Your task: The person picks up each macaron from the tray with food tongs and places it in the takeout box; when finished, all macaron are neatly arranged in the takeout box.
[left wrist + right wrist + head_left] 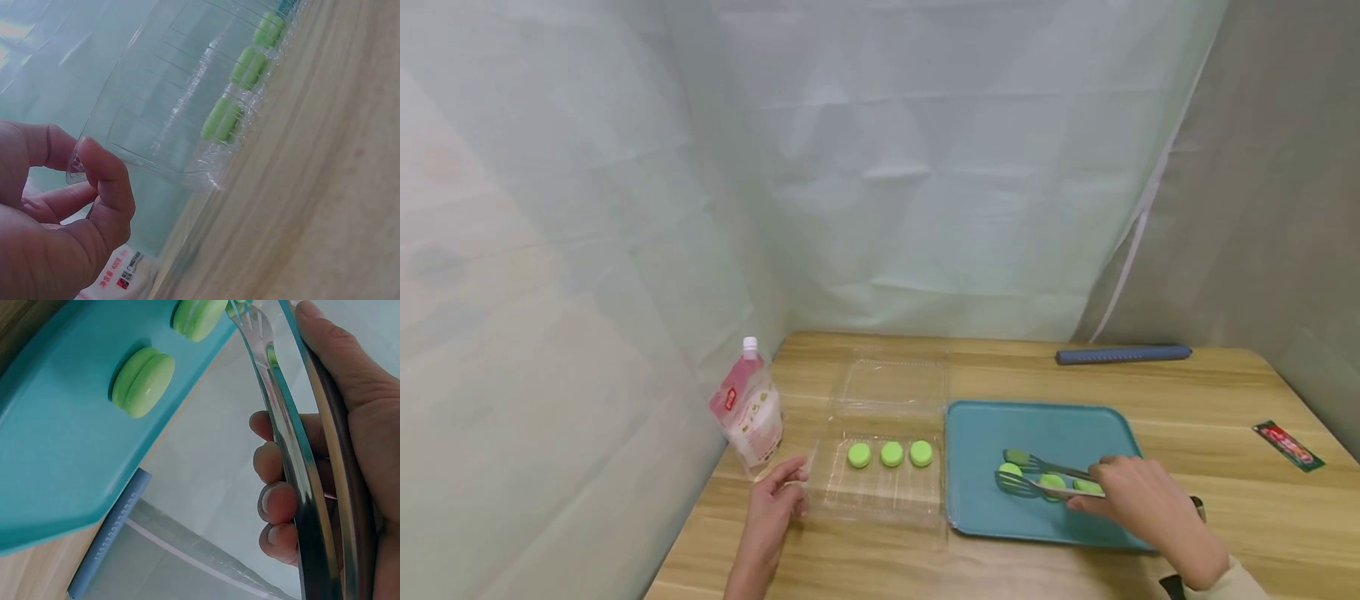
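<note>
My left hand [769, 512] pinches the near left edge of a clear hinged plastic box [140, 147] between thumb and fingers. The box lies open with its lid folded back, and a row of three green macarons [892, 454] sits in its base. My right hand [1153, 504] grips metal tongs [290, 434] over a teal tray [1022, 429]. On the tray are three more green macarons [144, 381]. In the head view, the tongs' slotted heads stand either side of the leftmost one, while the tongs and hand partly cover the others.
A pink and white spouted pouch [752, 417] stands at the table's left edge, beyond my left hand. Behind the tray lies a long blue box [1123, 355]. A small dark packet [1288, 445] is at the far right. Pale sheeting [925, 167] hangs behind the wooden table [865, 571].
</note>
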`<state>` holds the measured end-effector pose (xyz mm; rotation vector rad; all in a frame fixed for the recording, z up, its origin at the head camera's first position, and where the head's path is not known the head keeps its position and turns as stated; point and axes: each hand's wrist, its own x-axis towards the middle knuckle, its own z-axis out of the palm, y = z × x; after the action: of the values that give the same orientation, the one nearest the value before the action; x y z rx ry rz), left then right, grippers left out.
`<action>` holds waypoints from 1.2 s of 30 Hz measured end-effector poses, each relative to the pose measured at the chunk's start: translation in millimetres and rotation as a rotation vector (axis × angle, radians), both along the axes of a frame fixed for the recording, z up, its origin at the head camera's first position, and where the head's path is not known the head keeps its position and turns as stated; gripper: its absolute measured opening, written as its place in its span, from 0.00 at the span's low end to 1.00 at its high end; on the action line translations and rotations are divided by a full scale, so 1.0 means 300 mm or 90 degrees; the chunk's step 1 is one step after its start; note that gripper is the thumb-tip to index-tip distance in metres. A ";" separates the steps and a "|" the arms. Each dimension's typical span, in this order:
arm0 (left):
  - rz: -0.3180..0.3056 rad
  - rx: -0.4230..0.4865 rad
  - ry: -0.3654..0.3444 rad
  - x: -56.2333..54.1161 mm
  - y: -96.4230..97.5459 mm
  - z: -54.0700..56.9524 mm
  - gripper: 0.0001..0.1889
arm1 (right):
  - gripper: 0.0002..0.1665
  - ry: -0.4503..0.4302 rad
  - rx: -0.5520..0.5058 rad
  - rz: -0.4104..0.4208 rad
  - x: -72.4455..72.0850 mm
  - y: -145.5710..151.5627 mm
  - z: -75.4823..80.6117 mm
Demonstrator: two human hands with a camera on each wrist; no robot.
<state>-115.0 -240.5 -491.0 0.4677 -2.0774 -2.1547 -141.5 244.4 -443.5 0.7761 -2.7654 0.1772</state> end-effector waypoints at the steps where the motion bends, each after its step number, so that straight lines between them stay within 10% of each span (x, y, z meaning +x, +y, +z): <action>1: 0.002 0.000 0.000 0.002 0.000 0.000 0.29 | 0.25 0.002 -0.002 0.002 0.000 -0.001 0.000; 36: 0.001 -0.001 0.002 0.006 0.004 0.001 0.29 | 0.31 0.081 -0.017 0.056 -0.037 -0.140 0.156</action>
<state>-113.3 -239.1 -490.7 0.4656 -2.0762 -2.1521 -152.6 202.4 -396.7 0.8717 -2.6064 0.1753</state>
